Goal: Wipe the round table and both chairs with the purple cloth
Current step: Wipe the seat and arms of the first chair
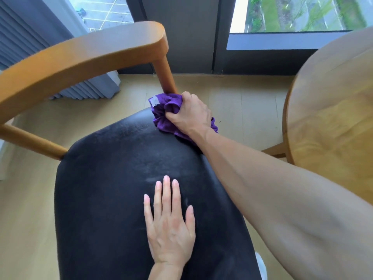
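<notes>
A chair with a black padded seat (113, 188) and a curved wooden backrest (80, 55) fills the middle of the view. My right hand (189, 114) grips the bunched purple cloth (163, 110) and presses it on the seat's far right edge, at the foot of the wooden back post (166, 75). My left hand (169, 223) lies flat on the seat with fingers spread, holding nothing. The round wooden table (335, 118) shows at the right edge. No second chair is in view.
A dark window frame (181, 37) and glass run along the far wall. Grey pleated curtains (30, 31) hang at the left behind the chair. Light wood flooring (242, 98) lies between chair, table and window.
</notes>
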`<state>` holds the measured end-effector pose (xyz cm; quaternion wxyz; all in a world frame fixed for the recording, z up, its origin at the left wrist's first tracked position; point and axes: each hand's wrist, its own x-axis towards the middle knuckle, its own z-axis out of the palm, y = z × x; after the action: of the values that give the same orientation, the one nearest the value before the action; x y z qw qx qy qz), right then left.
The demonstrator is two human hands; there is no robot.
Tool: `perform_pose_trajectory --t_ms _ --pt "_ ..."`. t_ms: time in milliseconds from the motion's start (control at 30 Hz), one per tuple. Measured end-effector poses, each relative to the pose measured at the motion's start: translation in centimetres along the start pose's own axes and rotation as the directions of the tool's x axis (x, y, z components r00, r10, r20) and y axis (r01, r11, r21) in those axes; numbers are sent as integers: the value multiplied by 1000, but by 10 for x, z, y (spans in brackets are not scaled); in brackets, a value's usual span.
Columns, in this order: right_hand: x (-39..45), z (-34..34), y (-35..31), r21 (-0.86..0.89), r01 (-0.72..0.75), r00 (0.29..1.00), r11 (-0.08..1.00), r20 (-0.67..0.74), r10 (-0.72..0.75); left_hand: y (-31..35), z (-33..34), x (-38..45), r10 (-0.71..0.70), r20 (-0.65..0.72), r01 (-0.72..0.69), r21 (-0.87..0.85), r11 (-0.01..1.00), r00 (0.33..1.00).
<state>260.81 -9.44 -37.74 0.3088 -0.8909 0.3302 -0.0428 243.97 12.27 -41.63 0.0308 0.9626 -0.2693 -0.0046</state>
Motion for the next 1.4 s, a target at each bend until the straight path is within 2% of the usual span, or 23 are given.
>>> perform_pose_trajectory --t_ms 333,500,600,700,833,933,1100,1167,1267,1400 --pt "-72 -20 47 93 -113 994 989 12 112 6 -9 8 9 5 -9 89 996 1000" --pt "-128 -30 75 180 -171 985 969 19 171 29 -18 34 -119 10 116 154 981 993" --pt "-160 -35 92 214 -220 975 952 43 216 38 -23 50 -193 8 190 129 973 981" --pt "-190 -41 104 289 -280 960 916 88 265 47 -25 57 -212 0 212 76 974 977" --pt "-240 -51 122 406 -380 925 831 145 352 66 -25 60 -93 68 90 35 995 993" --pt "-285 -54 143 425 -446 895 787 211 393 72 -25 61 -101 92 99 27 995 991" --pt "-334 -67 165 384 -540 828 749 398 394 66 -29 60 -85 141 80 43 996 986" --pt "-331 -69 159 363 -528 835 768 388 390 67 -34 58 -82 175 79 25 997 981" --pt "-322 -65 139 277 -441 889 853 263 374 64 -44 57 -80 194 90 -46 995 978" --pt "-317 -58 120 206 -245 965 947 148 218 49 -61 64 -138 164 185 -321 929 977"
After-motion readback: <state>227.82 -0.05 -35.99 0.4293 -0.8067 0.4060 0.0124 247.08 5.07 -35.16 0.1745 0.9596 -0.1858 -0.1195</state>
